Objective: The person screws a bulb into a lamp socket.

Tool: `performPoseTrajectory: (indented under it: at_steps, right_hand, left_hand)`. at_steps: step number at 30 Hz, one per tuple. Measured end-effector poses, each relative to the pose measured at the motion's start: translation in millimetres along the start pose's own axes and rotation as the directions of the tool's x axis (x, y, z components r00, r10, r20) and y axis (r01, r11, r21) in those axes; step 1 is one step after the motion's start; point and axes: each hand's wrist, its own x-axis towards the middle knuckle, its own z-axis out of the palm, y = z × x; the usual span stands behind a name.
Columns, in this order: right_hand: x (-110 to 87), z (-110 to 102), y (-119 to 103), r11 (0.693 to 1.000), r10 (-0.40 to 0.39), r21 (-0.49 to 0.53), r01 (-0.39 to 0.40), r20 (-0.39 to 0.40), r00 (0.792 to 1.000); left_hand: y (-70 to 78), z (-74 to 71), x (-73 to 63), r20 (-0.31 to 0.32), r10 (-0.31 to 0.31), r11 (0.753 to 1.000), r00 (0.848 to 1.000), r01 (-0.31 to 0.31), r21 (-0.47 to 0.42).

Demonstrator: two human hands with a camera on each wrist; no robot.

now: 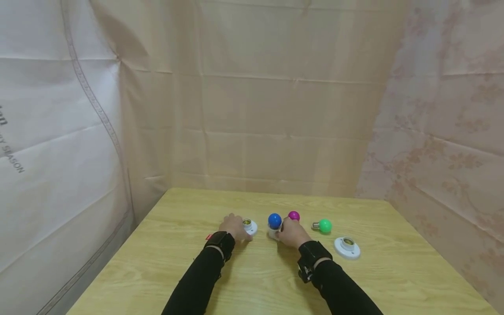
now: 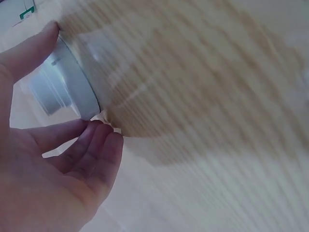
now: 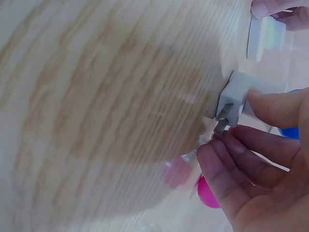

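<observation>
My left hand (image 1: pixel 234 226) grips a white round lamp holder (image 1: pixel 252 229) by its rim, thumb on one side and fingers on the other. In the left wrist view this lamp holder (image 2: pixel 79 87) stands with its flat base against the wooden table. To the right, my right hand (image 1: pixel 293 234) pinches a white plug-in bulb socket (image 3: pixel 236 94) at the tabletop. Two flat metal prongs (image 3: pixel 223 112) stick out of its side, near the fingertips. A blue bulb (image 1: pixel 274 220) sits upright on this socket. Just behind the right hand lies a magenta bulb (image 1: pixel 293 215), partly hidden.
A green bulb (image 1: pixel 325 225) lies on its side right of the right hand, its metal cap pointing left. Nearer the front right is another white lamp holder (image 1: pixel 347 248). The wooden table (image 1: pixel 157 262) is bordered by hanging sheets at the back and sides.
</observation>
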Motion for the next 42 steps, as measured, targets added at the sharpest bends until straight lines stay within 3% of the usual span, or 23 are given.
performPoseTrajectory:
  at_steps: [4, 9, 16, 20, 26, 35, 42]
  right_hand:
    - [-4.4, -2.5, -0.4, 0.999, -0.032, -0.01, 0.032, 0.001, 0.999]
    - [-9.5, -9.1, -0.3, 0.996, -0.076, -0.039, 0.075, -0.008, 0.997]
    - [-19.5, -17.6, -5.8, 0.992, -0.115, -0.049, 0.115, 0.005, 0.993]
    - [-28.2, -15.4, -10.7, 0.986, -0.164, 0.003, 0.164, 0.035, 0.986]
    - [-42.0, -8.4, -17.2, 0.963, -0.232, 0.161, 0.216, 0.083, 0.969]
    - [-45.5, -0.1, -12.0, 0.886, -0.318, 0.402, 0.232, 0.161, 0.934]
    - [-51.3, -0.8, -8.3, 0.797, -0.323, 0.586, 0.146, 0.209, 0.923]
  left_hand:
    - [-3.9, 4.6, 1.1, -0.019, 0.008, 1.0, 1.0, -0.008, -0.021]
    - [-5.9, 2.5, 1.1, 0.006, 0.044, 0.996, 0.999, -0.044, -0.081]
    - [-12.9, 0.0, -2.6, 0.076, 0.167, 0.96, 0.983, -0.145, -0.238]
    - [-17.9, 1.3, -6.7, 0.125, 0.219, 0.936, 0.968, -0.172, -0.308]
    - [-25.3, 3.8, -13.9, 0.146, 0.298, 0.902, 0.943, -0.227, -0.368]
    - [-20.4, -8.2, -33.7, 0.15, 0.442, 0.839, 0.884, -0.348, -0.418]
    - [-21.6, -10.7, -39.9, 0.146, 0.492, 0.79, 0.859, -0.369, -0.489]
